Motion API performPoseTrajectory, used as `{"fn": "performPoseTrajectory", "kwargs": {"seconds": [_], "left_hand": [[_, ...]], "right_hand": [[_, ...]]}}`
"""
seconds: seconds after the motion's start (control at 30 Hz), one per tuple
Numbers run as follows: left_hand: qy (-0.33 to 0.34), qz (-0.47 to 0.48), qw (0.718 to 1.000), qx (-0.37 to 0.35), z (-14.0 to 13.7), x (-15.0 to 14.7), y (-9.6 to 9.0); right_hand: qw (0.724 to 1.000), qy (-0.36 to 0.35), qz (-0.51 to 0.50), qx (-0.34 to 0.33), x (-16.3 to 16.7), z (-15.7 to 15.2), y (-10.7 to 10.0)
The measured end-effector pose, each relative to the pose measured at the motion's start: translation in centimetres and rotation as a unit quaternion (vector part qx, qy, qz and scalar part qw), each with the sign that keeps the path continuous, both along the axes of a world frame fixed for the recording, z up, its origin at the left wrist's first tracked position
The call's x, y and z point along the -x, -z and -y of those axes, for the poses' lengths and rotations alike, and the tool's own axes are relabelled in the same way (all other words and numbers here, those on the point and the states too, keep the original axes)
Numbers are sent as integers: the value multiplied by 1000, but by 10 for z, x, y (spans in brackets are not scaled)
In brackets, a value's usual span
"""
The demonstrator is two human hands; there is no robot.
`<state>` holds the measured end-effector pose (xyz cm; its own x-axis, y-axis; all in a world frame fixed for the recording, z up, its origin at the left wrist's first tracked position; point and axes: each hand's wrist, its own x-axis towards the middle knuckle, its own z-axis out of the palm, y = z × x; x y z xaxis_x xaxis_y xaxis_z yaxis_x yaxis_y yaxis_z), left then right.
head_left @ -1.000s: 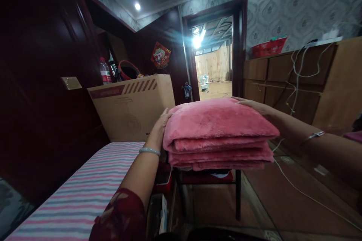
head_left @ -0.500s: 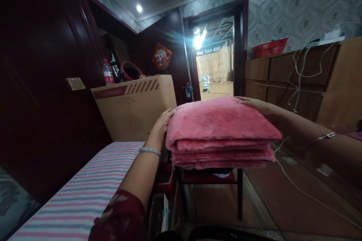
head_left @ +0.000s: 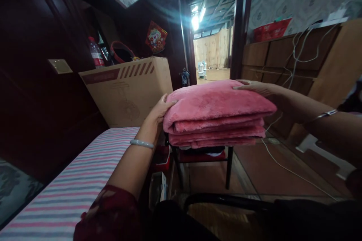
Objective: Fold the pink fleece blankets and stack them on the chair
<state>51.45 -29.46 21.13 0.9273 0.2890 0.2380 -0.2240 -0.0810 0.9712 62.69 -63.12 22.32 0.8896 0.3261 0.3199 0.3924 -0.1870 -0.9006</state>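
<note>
A thick pink plush blanket, folded into a flat stack of several layers, is in front of me above a dark-legged chair. Around its left edge, my left hand grips with the thumb on top; the other fingers are partly hidden. My right hand holds the far right corner, thumb over the top and the remaining fingers mostly out of sight. Dark and white cloth lies on the chair's red seat beneath the blanket. Whether the blanket touches the seat I cannot tell.
Left is a striped bed with a large cardboard box behind it. A bottle stands near the box. Right are wooden drawers with a red basket, a white stool and a floor cable.
My view has tipped downward, so the room sits higher in the picture. Both hands still hold the blanket, and my left thumb now shows on its top. More of the white stool shows.
</note>
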Motion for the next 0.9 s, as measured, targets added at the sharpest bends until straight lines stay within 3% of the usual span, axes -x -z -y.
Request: {"fn": "performPoseTrajectory", "kwargs": {"seconds": [0.07, 0.13, 0.23, 0.3, 0.4, 0.47, 0.63, 0.8, 0.9], "left_hand": [[7, 3, 1000, 9, -2, 1, 3], [4, -1, 1000, 15, -5, 6, 5], [-19, -27, 999, 12, -7, 16, 4], [-27, -31, 999, 7, -5, 23, 4], [-38, -18, 999, 5, 0, 33, 9], [-40, -11, 999, 11, 3, 41, 16], [-10, -33, 999, 22, 7, 81, 42], [16, -99, 995, -11, -14, 161, 82], [-57, -168, 981, -72, -48, 222, 119]], "right_hand": [[997, -47, -54, 5, 1, 5, 0], [997, -14, -59, 42, 2, 10, -5], [977, 107, 65, 172, 6, 9, -19], [946, 112, 198, 231, 14, -2, -28], [893, 12, 379, 243, 37, -32, -32], [857, -69, 439, 259, 59, -57, -24], [771, -223, 505, 316, 121, -106, 20], [746, -338, 504, 273, 184, -126, 64], [729, -446, 456, 249, 214, -142, 83]]}}
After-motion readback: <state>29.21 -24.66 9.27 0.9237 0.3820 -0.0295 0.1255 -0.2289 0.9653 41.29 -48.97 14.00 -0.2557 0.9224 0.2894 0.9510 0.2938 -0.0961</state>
